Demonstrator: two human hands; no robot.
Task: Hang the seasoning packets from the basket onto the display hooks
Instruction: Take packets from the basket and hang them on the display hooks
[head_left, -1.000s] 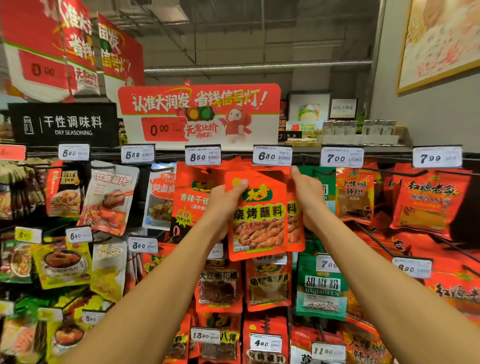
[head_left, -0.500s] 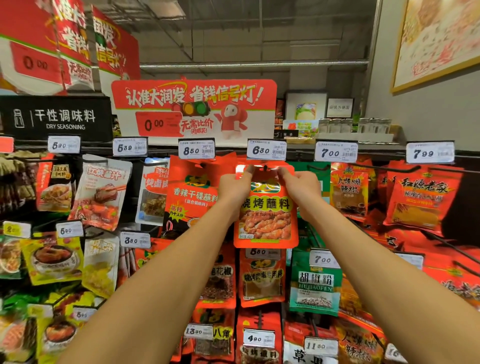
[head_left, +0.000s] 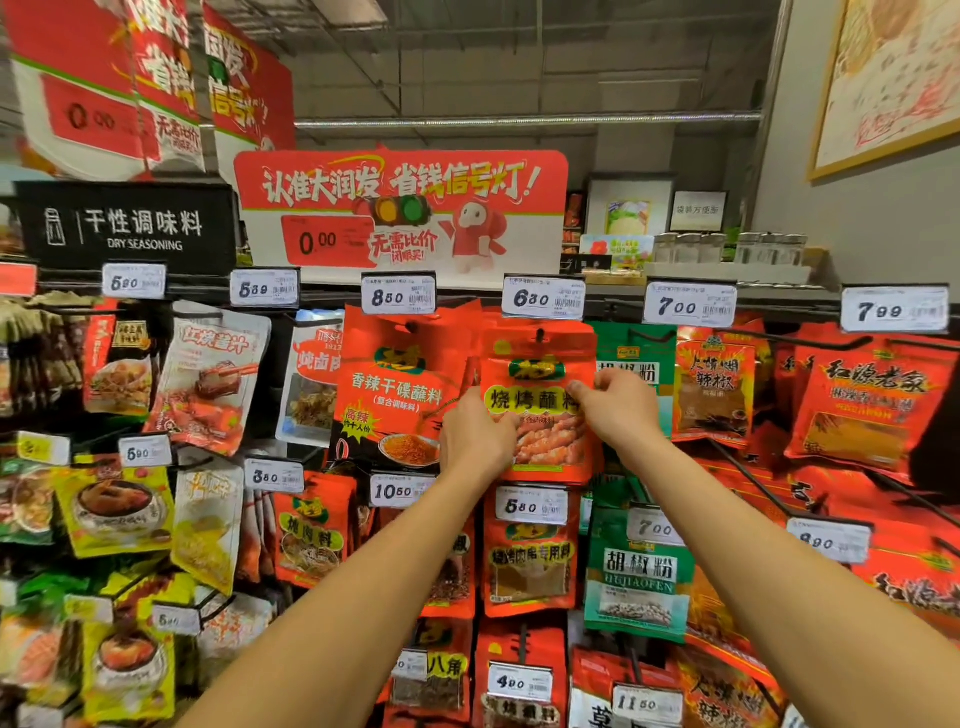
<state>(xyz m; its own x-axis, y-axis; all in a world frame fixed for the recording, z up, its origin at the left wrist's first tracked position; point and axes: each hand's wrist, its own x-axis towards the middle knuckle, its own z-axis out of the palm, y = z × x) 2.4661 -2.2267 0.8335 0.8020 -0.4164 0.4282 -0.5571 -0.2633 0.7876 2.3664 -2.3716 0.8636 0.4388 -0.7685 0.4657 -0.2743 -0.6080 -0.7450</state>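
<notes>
Two bare forearms reach up from the lower edge of the view toward the hanging display. The left hand (head_left: 475, 441) lies against the lower left edge of the orange barbecue seasoning packet (head_left: 540, 410), its fingers curled at the packet's side, gripping it there. The right hand (head_left: 618, 410) meets the packet's right edge near its middle, thumb and forefinger pinching the edge beside the yellow-green label band. The packet hangs upright on its display hook (head_left: 540, 335) — the hook's dark tip shows through the hole at the packet's top, just under the 6.30 price tag (head_left: 543, 299).

Just left of it, touching or slightly overlapped, hangs a larger orange dipping-spice packet (head_left: 400, 389) under the 8.50 price tag (head_left: 399, 295). To the right, partly behind the right hand, hangs a green pepper-powder packet (head_left: 634, 358), and beyond that red chili packets (head_left: 714, 387) under the 7.00 price tag (head_left: 690, 305). Below the held packet, further rows of orange and green packets hang under their own tags.

Farther back and above, a red and white promotional sign (head_left: 400, 208) stands over the top rail, a black "DRY SEASONING" board (head_left: 127, 228) sits to its left, and glass jars (head_left: 727, 248) line a high shelf on the right.
</notes>
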